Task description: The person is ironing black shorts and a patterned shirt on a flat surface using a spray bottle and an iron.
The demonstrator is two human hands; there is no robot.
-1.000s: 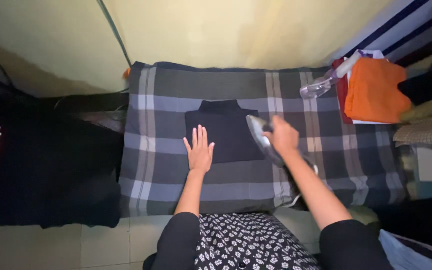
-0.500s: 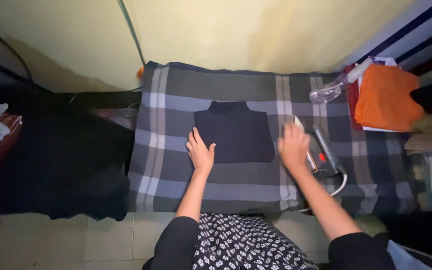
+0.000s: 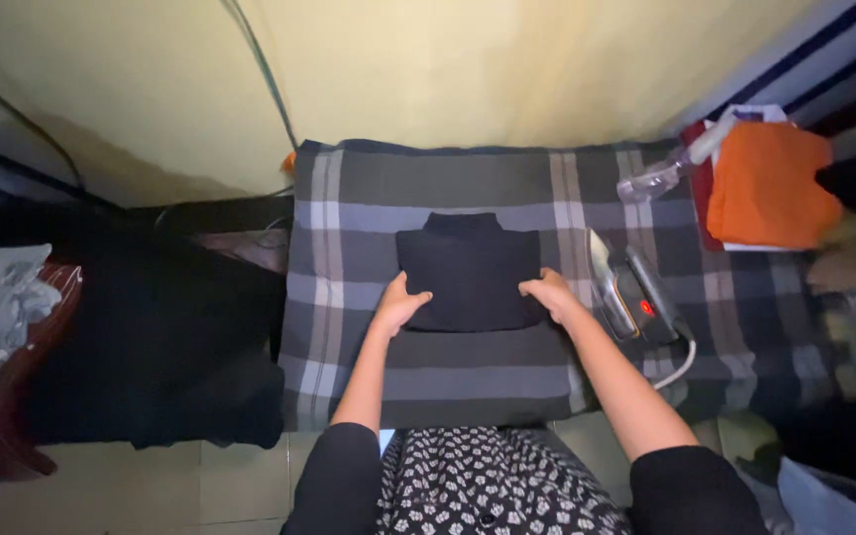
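A folded dark shirt (image 3: 470,269) lies mid-way on the plaid blanket (image 3: 428,367), its collar toward 12 o'clock. The left hand (image 3: 400,303) closes its grip on the shirt's 8 o'clock corner, and the right hand (image 3: 551,293) does the same at the 4 o'clock corner, fingers curled over the edge. An iron (image 3: 629,295) rests on the blanket just beside the right hand at 3 o'clock; a spray bottle (image 3: 668,170) and an orange cloth (image 3: 770,184) lie toward 2 o'clock.
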